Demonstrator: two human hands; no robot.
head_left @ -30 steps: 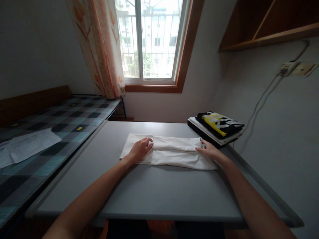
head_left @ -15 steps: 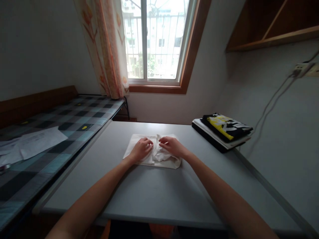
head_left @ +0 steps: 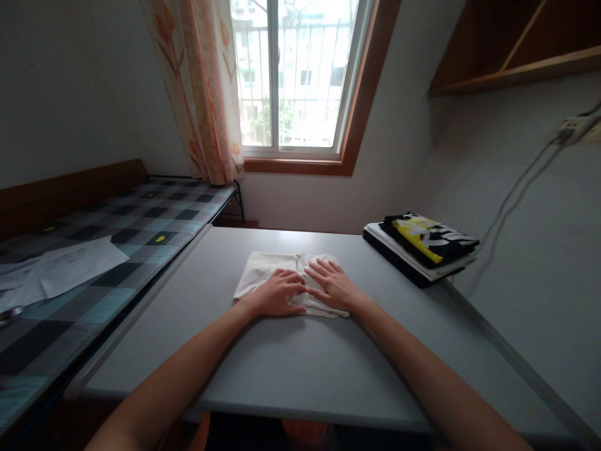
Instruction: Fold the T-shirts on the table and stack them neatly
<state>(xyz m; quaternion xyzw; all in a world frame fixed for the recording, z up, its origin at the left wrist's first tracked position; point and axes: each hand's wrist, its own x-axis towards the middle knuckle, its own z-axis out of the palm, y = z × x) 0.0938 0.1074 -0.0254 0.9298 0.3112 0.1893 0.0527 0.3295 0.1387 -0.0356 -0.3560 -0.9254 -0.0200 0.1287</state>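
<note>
A folded white garment lies flat on the pale table in front of me. My left hand rests on its near middle part, fingers stretched toward the right and slightly bent. On the right half, my right hand lies flat with fingers spread, pressing the cloth. The two hands almost meet at the middle, where a fold runs front to back. Part of the cloth under the palms is hidden.
A stack of folded clothes, topped by a black and yellow one, sits at the table's right side by the wall. To the left is a bed with a checked cover and white papers on it. A window is ahead.
My right hand has gone from curled fingers to flat and spread on the cloth. My left hand has moved right and nearer to me. The bunched right part now lies flatter.
</note>
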